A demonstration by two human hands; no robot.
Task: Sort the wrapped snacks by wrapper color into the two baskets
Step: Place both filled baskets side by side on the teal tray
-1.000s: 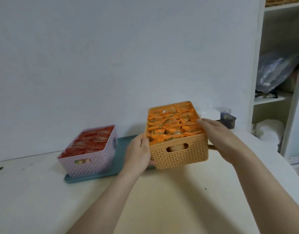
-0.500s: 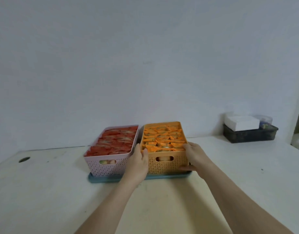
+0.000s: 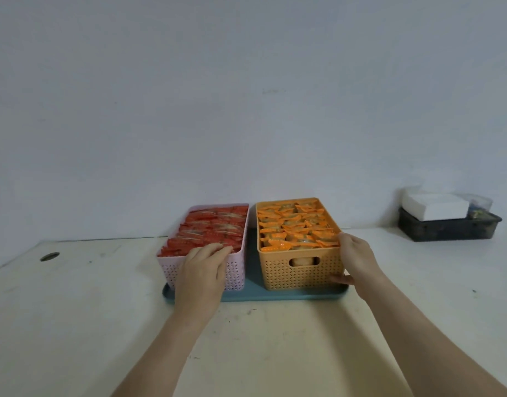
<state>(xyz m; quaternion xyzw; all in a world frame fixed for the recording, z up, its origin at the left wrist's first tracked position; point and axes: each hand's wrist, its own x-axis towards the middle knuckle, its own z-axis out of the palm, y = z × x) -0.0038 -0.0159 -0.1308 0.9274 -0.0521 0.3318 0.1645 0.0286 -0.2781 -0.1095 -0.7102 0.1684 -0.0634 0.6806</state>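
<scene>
Step in hand: the sorting looks finished, and both hands appear to be settling the two baskets side by side on the teal tray (image 3: 275,295).
Pink basket (image 3: 237,272): stands on the tray's left part, just left of frame centre, filled to the rim with red-wrapped snacks (image 3: 215,227).
Orange basket (image 3: 278,275): stands on the tray beside it, to the right with a narrow gap between them, filled with orange-wrapped snacks (image 3: 295,227).
Colours: no stray wrapper shows in either basket, and none lies loose on the surface (image 3: 75,310).
Left hand (image 3: 202,270): lies against the pink basket's near wall, its fingers (image 3: 215,249) hooked over the rim and touching the red wrappers; the thumb is hidden.
Right hand (image 3: 356,260): grips the orange basket's near right corner, fingers at the rim and thumb low on the wall.
Progress: judged near the end, with only final placing left.
Next move calls for: a small nudge if the baskets are meant to touch, keeping both flat on the tray, then letting go without dragging a wrapper over a rim.
Elsewhere: a black box (image 3: 447,229) carrying a white box (image 3: 435,207) sits at the right of the frame, well apart.
</scene>
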